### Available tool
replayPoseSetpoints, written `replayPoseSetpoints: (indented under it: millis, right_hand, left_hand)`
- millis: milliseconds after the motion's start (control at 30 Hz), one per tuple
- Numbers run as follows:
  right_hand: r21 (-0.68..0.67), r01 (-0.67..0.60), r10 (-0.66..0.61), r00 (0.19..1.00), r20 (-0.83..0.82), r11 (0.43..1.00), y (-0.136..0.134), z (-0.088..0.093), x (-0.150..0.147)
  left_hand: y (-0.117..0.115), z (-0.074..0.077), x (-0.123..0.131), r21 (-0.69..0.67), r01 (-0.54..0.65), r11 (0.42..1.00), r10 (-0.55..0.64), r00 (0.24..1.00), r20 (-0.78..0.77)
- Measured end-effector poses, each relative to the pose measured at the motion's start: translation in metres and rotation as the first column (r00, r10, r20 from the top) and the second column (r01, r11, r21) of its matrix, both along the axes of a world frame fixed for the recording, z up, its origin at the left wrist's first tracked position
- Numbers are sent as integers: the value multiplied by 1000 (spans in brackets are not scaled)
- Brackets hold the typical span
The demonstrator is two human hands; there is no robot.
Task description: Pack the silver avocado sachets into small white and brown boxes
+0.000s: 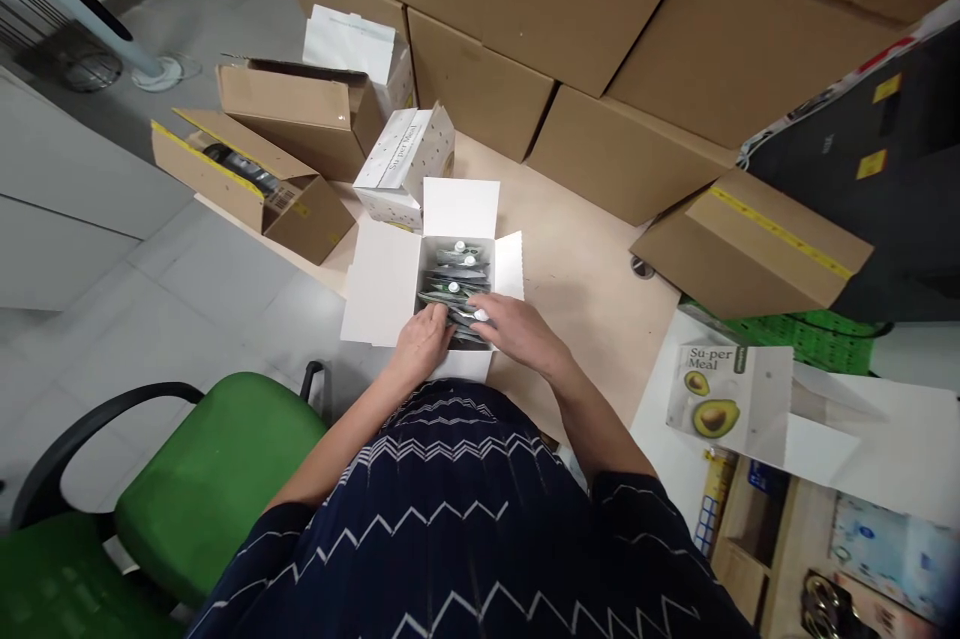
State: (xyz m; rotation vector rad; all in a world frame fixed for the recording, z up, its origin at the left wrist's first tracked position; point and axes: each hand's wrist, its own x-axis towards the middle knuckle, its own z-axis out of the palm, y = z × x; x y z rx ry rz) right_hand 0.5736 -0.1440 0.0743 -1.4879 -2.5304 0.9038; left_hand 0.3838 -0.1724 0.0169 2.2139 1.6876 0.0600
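Observation:
An open white carton stands on the table in front of my body, its flaps folded outward. Inside it, several spouted pouches are packed upright in a row, with white caps showing on top. My left hand reaches in at the near left, its fingers pinched on the edge of a pouch. From the right comes my right hand, with thumb and fingers closed around the white cap of a pouch near the front. The lower parts of the pouches are hidden by the carton walls and my hands.
A closed white Su-per Meal carton stands just behind. Brown open boxes sit at the left, and large cardboard boxes line the back. At right are an avocado-printed carton and a green basket. A green chair is at left.

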Motion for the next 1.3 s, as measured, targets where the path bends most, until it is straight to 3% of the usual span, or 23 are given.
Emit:
replayPoseSetpoints:
  millis: [133,233,600,833,900,967,1067,1167,1300]
  right_hand:
    - [-69,-121,135,954,269,990,6,-9,-28]
    - [-74,-147,164,910,380,986,7,-16,-48]
    - [-101,-123,154,896,417,987,10,-15,-59]
    - [-142,-166,208,906,368,976,17,-17,-49]
    - [-73,-129,144,948,284,989,24,-8,-37]
    - [107,35,-52,985,166,994,37,1,-22]
    - [303,365,-381,924,-5,881,68,-1,1]
    - [154,527,-525,849,-58,836,101,-29,23]
    - [-124,564,-577,804,-145,817,118,-72,48]
  left_hand:
    - [2,-4,-1,6,134,991,-133,990,-46]
    - [-1,-3,-1,14,172,985,-171,984,-56]
    - [-10,-3,-9,154,265,952,-261,964,-48]
    - [-15,-2,-12,245,233,941,-254,965,57]
    - [-20,1,-17,292,191,937,-235,964,126]
    - [-28,3,-25,322,128,938,-194,964,181]
    - [-47,5,-39,299,17,954,-80,977,197]
    - [-65,2,-50,186,-107,977,88,991,105]
    - [-74,-1,-55,6,-251,968,251,964,-88]
